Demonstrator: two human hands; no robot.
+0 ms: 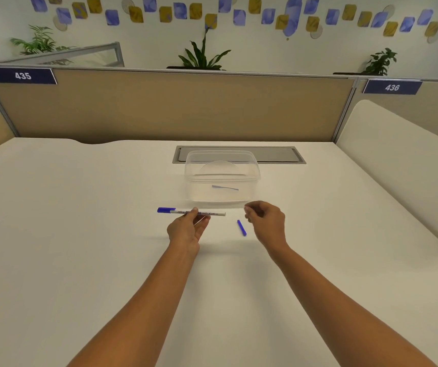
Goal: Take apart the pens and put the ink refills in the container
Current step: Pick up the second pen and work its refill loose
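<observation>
My left hand [187, 229] pinches a white whiteboard pen [212, 213] with a blue cap at its left end, held level just above the table. My right hand [265, 221] hovers to the pen's right, fingers loosely curled and holding nothing. A small blue pen part [242, 228] lies on the table between my hands. Right behind them stands a clear plastic container [221, 165], with one thin pale refill [225, 188] lying on its floor.
The white table [80, 234] spreads wide on all sides. A grey cable hatch [278, 154] sits behind the container. A tan partition [159, 107] closes the far edge, and a white rounded divider [398, 160] stands at the right.
</observation>
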